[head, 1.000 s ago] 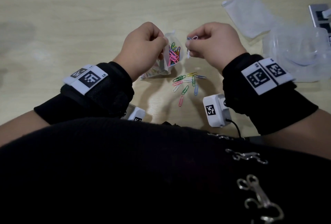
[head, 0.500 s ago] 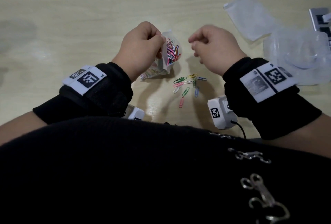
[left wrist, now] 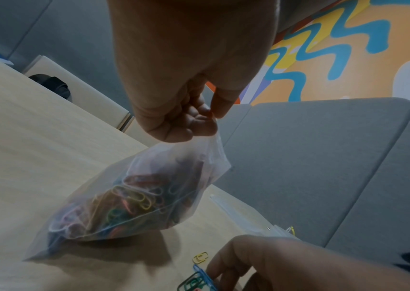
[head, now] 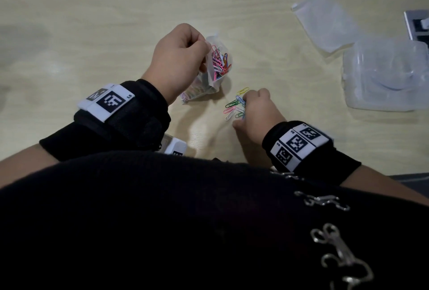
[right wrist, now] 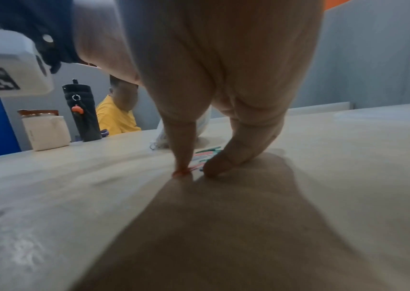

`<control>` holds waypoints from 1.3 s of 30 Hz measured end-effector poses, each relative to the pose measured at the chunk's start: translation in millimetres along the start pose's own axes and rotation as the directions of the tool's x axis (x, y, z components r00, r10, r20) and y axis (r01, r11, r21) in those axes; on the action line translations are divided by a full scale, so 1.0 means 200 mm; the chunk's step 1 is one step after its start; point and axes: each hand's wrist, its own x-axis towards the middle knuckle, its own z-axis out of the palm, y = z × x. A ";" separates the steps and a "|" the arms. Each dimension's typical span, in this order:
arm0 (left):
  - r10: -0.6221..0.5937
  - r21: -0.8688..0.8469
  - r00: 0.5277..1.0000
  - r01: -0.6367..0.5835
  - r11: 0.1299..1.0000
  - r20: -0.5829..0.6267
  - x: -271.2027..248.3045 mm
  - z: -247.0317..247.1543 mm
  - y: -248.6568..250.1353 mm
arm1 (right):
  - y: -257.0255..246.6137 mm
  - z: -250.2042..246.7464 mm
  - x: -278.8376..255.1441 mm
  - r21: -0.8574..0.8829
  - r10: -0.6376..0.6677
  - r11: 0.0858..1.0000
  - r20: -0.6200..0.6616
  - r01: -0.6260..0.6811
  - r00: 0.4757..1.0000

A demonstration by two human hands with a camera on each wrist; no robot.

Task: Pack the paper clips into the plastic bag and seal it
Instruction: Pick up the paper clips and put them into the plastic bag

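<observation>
Right hand [head: 257, 113], lower centre of head view: thumb and fingertip down on loose paper clips [head: 234, 108], narrow pinch; actual hold hidden. Clips light, slippery; likely easier slid, then pinched. Beyond, left hand [head: 176, 62] pinches plastic bag [head: 216, 67] rim; film limp, mouth partly hidden, clip-filled.

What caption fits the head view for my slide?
Left hand holds the plastic bag open while right hand reaches the loose paper clips on the table.
</observation>
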 end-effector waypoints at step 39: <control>0.005 0.011 1.000 -0.006 1.000 0.011 -0.01 0.00 -0.02 | -0.17 -0.36 0.07 0.466 -0.160 0.798 -0.447 0.382 0.880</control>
